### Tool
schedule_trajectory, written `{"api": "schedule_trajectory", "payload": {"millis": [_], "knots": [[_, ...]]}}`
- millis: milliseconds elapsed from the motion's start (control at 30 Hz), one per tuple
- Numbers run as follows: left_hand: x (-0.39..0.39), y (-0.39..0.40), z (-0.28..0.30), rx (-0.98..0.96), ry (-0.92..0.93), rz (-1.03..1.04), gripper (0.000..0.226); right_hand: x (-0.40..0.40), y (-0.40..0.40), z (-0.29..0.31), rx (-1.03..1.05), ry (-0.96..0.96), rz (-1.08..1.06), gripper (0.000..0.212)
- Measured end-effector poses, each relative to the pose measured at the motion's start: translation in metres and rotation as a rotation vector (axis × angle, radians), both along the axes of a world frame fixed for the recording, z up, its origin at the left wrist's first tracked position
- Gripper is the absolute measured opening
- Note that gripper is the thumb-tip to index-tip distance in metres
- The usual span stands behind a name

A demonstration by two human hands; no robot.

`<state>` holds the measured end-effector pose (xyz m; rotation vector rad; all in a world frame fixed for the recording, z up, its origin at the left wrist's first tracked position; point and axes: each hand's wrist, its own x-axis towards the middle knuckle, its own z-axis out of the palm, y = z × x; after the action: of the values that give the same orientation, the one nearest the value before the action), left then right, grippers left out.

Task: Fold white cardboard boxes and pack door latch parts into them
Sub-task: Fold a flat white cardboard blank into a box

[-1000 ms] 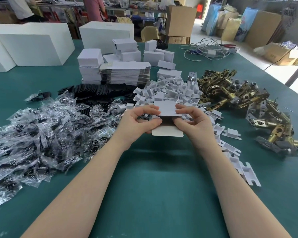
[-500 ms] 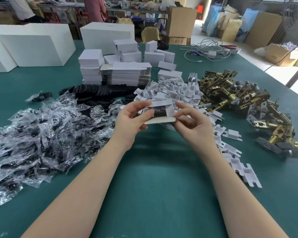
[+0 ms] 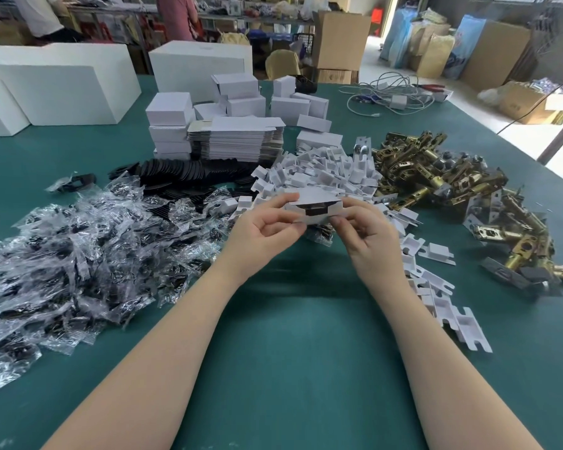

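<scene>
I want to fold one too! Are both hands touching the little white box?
Touching. The head view shows the left hand and right hand pinching opposite ends of the small white cardboard box, held above the table.

I see both my bare forearms reaching up the frame, the left from about 7 o'clock, the right from about 5 o'clock, converging toward the middle. My left hand [image 3: 263, 226] sits just left of centre, palm turned toward me, thumb on top and fingers curled underneath in a pinch. My right hand [image 3: 368, 229] mirrors it at about 3 o'clock from the left, its back angled to the right, thumb and curled fingers pinching too. Both hands grip the same small white box [image 3: 316, 207], one at each end, held off the surface. The wrists are bent slightly inward.
</scene>
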<state>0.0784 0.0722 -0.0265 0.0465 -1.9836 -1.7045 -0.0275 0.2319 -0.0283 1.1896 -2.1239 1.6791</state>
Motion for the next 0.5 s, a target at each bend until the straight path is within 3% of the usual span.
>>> {"api": "schedule_trajectory", "payload": {"millis": [67,267,400,500], "knots": [[-0.002,0.002,-0.002,-0.091,0.024,0.065,0.021,0.003,-0.002,-0.001,-0.016,0.043,-0.029,0.017],[-0.006,0.014,-0.008,-0.012,0.000,0.196,0.033,0.009,-0.009,-0.005,-0.080,-0.127,-0.039,0.025],[-0.009,0.019,-0.010,0.049,-0.039,0.263,0.013,0.007,-0.011,-0.008,-0.071,-0.158,-0.076,0.003],[-0.008,0.024,-0.008,0.129,-0.047,0.270,0.007,0.008,-0.012,-0.009,-0.103,-0.234,-0.096,0.016]]}}
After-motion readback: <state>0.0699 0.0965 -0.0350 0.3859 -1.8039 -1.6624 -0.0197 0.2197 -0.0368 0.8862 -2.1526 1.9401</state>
